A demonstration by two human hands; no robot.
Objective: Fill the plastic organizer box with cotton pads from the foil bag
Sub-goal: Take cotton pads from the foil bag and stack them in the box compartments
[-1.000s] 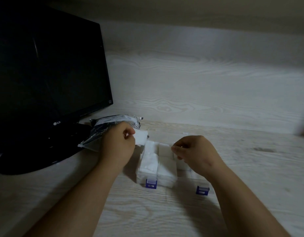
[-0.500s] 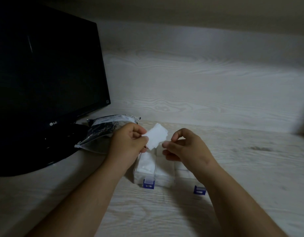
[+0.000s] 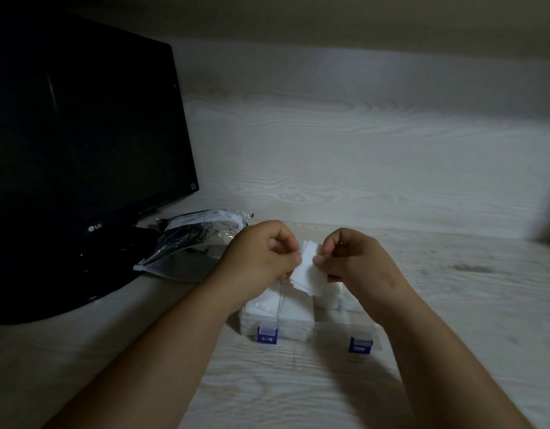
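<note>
A clear plastic organizer box (image 3: 252,323) with two blue latches sits on the desk in front of me, its left compartments packed with white cotton pads. Above it, my left hand (image 3: 261,252) and my right hand (image 3: 354,258) both pinch a small stack of white cotton pads (image 3: 306,275), one hand on each side. The stack hangs tilted just above the box's middle. The foil bag (image 3: 190,243) lies open on its side to the left, behind my left hand. My right forearm hides the box's right part.
A black monitor (image 3: 81,134) on a glossy round base (image 3: 66,283) stands at the left, close to the foil bag. A pale wood-grain wall runs behind the desk (image 3: 453,305).
My left hand brought pads from the foil bag over the box. My right hand rose to meet it and now pinches the other side of the stack.
</note>
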